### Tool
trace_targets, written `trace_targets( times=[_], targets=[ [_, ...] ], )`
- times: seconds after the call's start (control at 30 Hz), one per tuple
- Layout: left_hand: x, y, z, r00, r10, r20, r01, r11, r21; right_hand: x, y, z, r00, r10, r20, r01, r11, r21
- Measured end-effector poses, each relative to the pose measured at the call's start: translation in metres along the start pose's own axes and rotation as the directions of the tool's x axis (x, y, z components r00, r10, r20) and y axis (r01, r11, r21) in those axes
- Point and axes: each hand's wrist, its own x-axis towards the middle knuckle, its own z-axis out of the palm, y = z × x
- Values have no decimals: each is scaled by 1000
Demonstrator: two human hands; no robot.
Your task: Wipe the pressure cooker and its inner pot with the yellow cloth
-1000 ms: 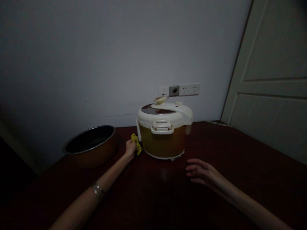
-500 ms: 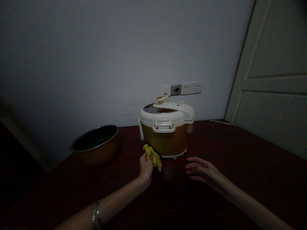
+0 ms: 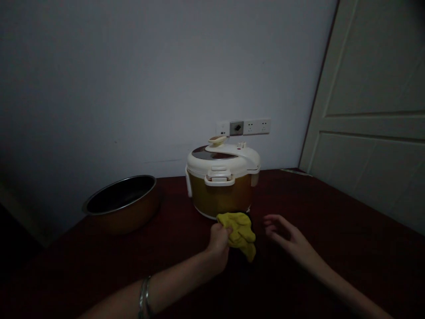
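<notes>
the left hand (image 3: 219, 244) has its fingers clenched on a yellow cloth (image 3: 241, 231), in front of the lidded cooker (image 3: 221, 197) on the desk (image 3: 282, 197); the right hand (image 3: 288, 235) curls loosely, empty, nearby. the cloth is not yet laid down; how much work remains cannot be told.

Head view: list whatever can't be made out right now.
In the head view:
Inside of the rounded white-and-gold cooker: hidden by its closed lid.
Part of its base: behind the crumpled yellow cloth.
Floor of the round, brown, dark-lined pot: lost to its near wall and shadow.
Right forearm: cut off by the bottom edge.
</notes>
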Motion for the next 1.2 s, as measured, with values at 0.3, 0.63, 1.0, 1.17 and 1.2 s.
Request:
trace_targets(
  times=[0.3,0.63,1.0,1.17,1.2],
  targets=[
    [-34,-4,5,903,-288,318,228,950,214,-7,-10,19,907,-87,412,167,972,-163],
    [-13,5,-20,934,-252,252,120,889,442,24,11,14,956,-75,284,165,937,-309],
    [32,14,-37,992,-76,103,28,912,410,64,24,39,951,-256,172,306,731,-610],
    [26,18,-40,990,-129,61,85,874,478,67,22,39,958,-220,181,281,615,-737],
    [27,18,-37,988,-141,67,90,866,491,67,21,37,960,-214,181,276,604,-748]
  ],
)
